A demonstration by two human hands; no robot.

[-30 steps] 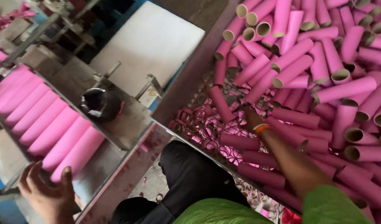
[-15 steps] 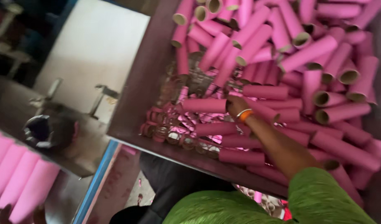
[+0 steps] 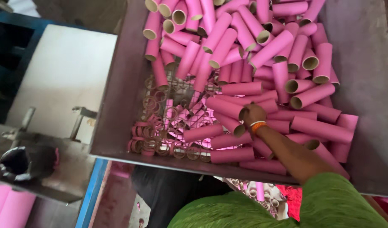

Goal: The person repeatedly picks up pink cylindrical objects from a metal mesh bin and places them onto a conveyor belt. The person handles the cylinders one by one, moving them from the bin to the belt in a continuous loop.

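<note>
Dozens of pink tubes [image 3: 261, 55] crowd the metal bin [image 3: 363, 63]; bare floor along its right wall. Right hand [image 3: 253, 115] grip closes on one tube [image 3: 225, 107] mid-pile, left hand unseen.

R hand [image 3: 252, 115] grips a pink cardboard tube [image 3: 225, 108] in metal bin [image 3: 122, 97] w/ loose rings [image 3: 160, 139].

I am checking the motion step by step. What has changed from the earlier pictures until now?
The right hand has reached deeper into the metal bin and now closes around the end of a pink tube; earlier it lay open on the pile. The left hand, seen a second ago beside the row of pink tubes on the machine, is now out of view as the camera swung right. The tube pile and cut rings stayed put.
</note>
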